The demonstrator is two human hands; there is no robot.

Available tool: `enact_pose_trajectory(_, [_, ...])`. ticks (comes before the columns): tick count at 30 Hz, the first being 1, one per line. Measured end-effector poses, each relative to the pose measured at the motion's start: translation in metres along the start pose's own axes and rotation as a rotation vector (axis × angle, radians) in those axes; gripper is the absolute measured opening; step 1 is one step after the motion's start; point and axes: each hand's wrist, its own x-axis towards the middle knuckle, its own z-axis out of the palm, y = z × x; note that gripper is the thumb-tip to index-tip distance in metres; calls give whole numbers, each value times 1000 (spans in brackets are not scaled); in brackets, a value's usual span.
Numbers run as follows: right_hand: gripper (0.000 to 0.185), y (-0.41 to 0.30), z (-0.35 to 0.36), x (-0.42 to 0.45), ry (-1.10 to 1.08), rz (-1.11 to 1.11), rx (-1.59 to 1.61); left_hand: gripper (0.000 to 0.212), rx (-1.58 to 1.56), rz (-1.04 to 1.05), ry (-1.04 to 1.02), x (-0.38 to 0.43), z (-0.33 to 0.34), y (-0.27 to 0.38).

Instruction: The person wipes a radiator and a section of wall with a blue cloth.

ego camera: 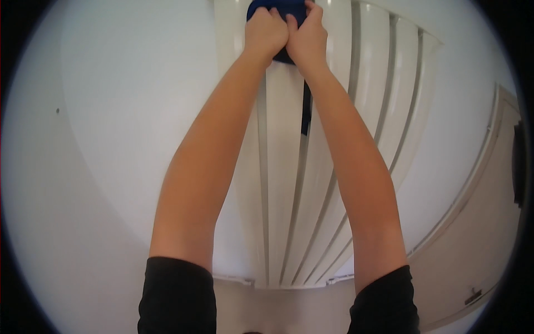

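Observation:
Both arms stretch up to the top of the view, in front of a white vertical panel radiator (285, 167). A dark blue fabric item (288, 6) lies against the radiator's panels, cut off by the upper picture edge. My left hand (267, 33) grips it with curled fingers. Right beside it, touching or nearly so, my right hand (308, 41) pinches the same fabric between thumb and fingers. A darker lower part shows below and between the wrists. Behind the radiator, a dark strip (306, 110) shows through a gap between two panels. Whether it joins the blue item cannot be told.
White wall (137, 104) flanks the radiator, with a small dark spot (57, 110) at left. Pipe fittings (248, 282) sit at the radiator's lower end. To the right is a door (454, 254) with a handle (473, 296). A dark object (517, 165) stands out at the far right rim.

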Motion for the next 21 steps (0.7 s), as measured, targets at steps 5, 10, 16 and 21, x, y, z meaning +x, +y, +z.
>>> enact_pose_trajectory(5, [46, -6, 2, -24, 45, 59, 8, 40, 164, 175, 147, 9, 7, -25])
enact_pose_trajectory(10, [44, -2, -10, -67, 47, 92, 66, 44, 262, 178, 112, -28, 12, -55])
enact_pose_trajectory(16, [46, 20, -31, -156, -8, -45, -158, 31, 470, 205, -91, -123, 5, -93])
enact_pose_trajectory(21, [48, 20, -44, -178, -130, -315, -348, 24, 277, 640, 205, -147, -3, -105])
